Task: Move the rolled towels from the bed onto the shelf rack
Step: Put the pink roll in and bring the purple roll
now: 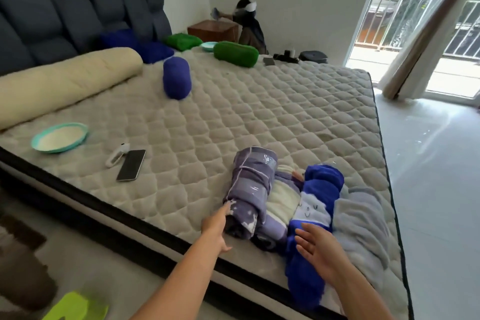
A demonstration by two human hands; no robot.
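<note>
Several rolled towels lie together near the bed's front edge: a purple patterned roll (250, 189), a cream and purple roll (280, 202), a bright blue roll with a smiling face (315, 218) and a pale grey-blue roll (361, 226). My left hand (217, 226) touches the near end of the purple roll, fingers apart, holding nothing. Just above the blue roll's near end, my right hand (318, 252) hovers with fingers spread. Farther up the mattress (233, 125) lie a blue roll (177, 77), two green rolls (235, 54) (183, 41) and another blue one (135, 43). No shelf rack is in view.
A teal bowl (60, 137), a phone (131, 165) and a small white device (117, 154) lie at the front left. A cream bolster (65, 83) rests by the padded headboard. A person (249, 23) sits by a wooden box at the far side. White floor lies to the right.
</note>
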